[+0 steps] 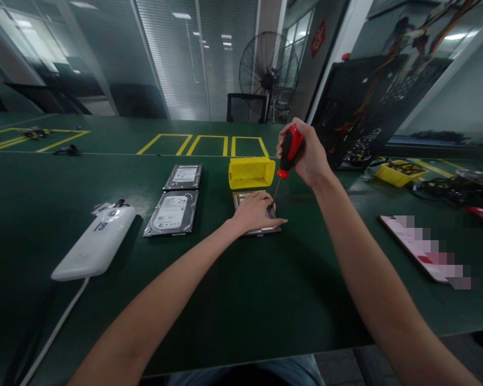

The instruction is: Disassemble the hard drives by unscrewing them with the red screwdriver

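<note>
Head view: My left hand is lying spread over the hard drive on the table, not clamping it; my right hand is gripping the screwdriver, which is leaning down beside my left fingers. Whether its tip is seating, I cannot tell. Because it is tilting, it could be slipping and jabbing those fingers; if my palm is pressing too lightly, the drive could be twisting toward the yellow bin behind.
</note>
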The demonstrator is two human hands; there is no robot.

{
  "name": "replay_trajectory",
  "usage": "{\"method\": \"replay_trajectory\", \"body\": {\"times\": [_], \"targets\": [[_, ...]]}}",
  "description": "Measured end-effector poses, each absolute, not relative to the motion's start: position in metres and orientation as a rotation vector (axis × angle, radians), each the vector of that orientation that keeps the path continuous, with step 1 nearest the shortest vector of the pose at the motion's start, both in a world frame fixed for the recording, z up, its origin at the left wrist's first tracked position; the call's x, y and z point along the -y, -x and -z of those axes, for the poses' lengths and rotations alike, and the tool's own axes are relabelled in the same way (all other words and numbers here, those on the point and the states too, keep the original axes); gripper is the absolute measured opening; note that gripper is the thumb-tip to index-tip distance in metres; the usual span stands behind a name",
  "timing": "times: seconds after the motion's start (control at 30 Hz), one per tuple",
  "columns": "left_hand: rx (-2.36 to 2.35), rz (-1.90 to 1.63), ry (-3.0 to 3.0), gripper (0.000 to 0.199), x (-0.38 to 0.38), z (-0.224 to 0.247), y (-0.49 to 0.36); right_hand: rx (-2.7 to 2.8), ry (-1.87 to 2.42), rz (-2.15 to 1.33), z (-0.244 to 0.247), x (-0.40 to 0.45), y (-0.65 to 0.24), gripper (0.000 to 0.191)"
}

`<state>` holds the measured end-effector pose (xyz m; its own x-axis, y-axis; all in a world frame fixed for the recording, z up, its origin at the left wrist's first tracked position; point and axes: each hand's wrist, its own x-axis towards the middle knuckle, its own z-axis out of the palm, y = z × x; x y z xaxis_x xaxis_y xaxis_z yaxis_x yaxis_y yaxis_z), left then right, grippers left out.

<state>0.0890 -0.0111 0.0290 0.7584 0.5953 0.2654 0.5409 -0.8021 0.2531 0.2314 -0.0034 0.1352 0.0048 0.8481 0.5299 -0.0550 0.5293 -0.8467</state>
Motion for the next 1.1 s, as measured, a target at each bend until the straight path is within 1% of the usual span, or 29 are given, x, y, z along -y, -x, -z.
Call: {"method": "replay_trajectory", "body": {"times": [0.2, 0.4, 0.63, 0.73, 0.87, 1.0, 1.1], "targets": [[-0.9, -0.533, -2.785, 0.069, 0.0106, -0.0278, -0.0893, 1.384, 0.695, -0.804, -0.1338, 0.0056, -0.2304, 0.04], [-0.905, -0.522, -2.809, 0.065, 0.0107, -0.0269, -0.0906, 1.385, 0.731, -0.824, -0.135, 0.0111, -0.228, 0.042], [-0.917, -0.544, -2.799, 0.066, 0.0106, -0.0265, -0.09, 1.418, 0.727, -0.815, -0.1357, 0.0118, -0.2304, 0.034], [-0.914, -0.556, -2.799, 0.067, 0.0102, -0.0256, -0.0898, 1.431, 0.727, -0.807, -0.1357, 0.0115, -0.2306, 0.033], [-0.907, -0.565, -2.791, 0.068, 0.01, -0.0254, -0.0896, 1.425, 0.708, -0.829, -0.1361, 0.0112, -0.2307, 0.037], [-0.9, -0.547, -2.791, 0.066, 0.0104, -0.0267, -0.0894, 1.398, 0.688, -0.904, -0.1375, 0.0108, -0.2309, 0.046], [-0.896, -0.543, -2.799, 0.067, 0.0103, -0.0268, -0.0893, 1.413, 0.675, -0.899, -0.1376, 0.0098, -0.2313, 0.05]]}}
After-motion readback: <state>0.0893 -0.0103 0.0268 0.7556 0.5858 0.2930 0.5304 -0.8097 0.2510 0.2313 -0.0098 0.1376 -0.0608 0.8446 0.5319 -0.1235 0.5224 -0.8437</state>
